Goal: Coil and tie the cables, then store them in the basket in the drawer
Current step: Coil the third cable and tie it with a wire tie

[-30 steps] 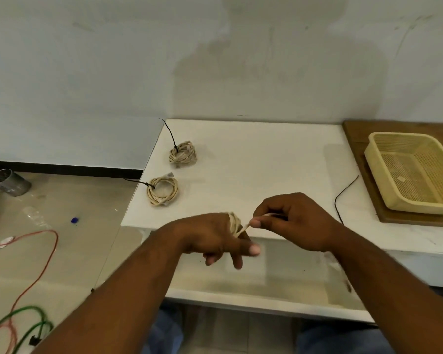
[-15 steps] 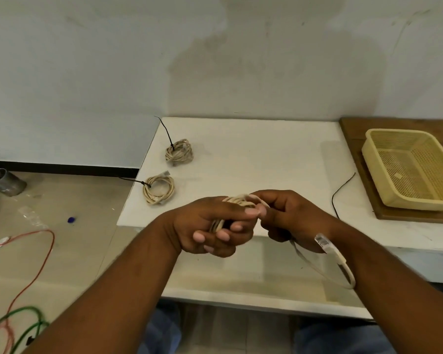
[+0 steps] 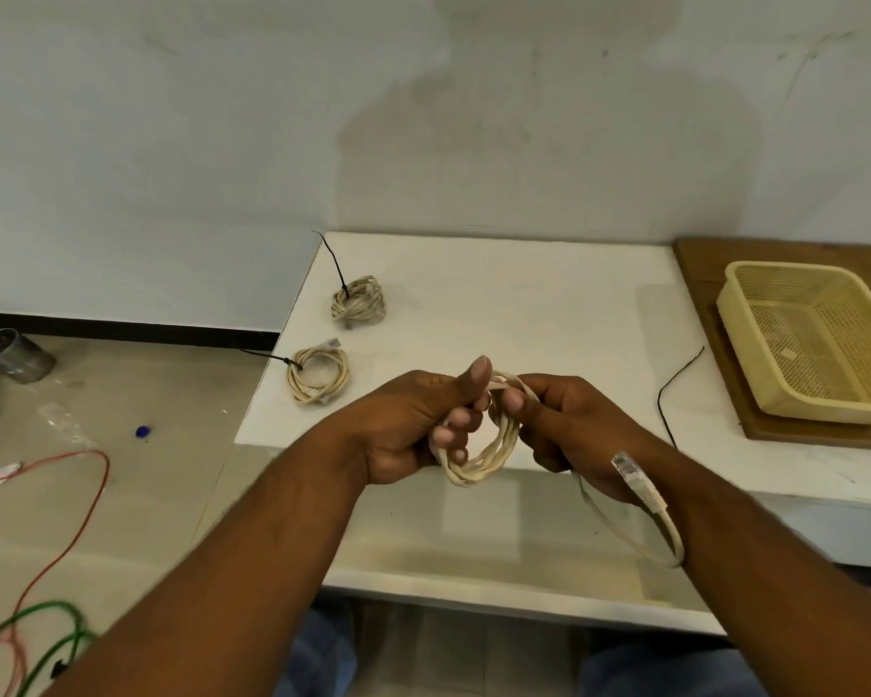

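Cable (image 3: 478, 447), cream, sits as a small coil between both hands, held above the near edge of the white table (image 3: 524, 314). Left hand (image 3: 413, 430) curls through the loops, thumb up; right hand (image 3: 564, 425) pinches the coil's top. Loose tail with plug (image 3: 627, 470) hangs over the right wrist. To finish well: feed that tail into the coil, keep loops flat and tight, then grab the black tie (image 3: 675, 389) lying beside the basket (image 3: 820, 344). Two tied coils (image 3: 318, 375) wait on the table's left side.
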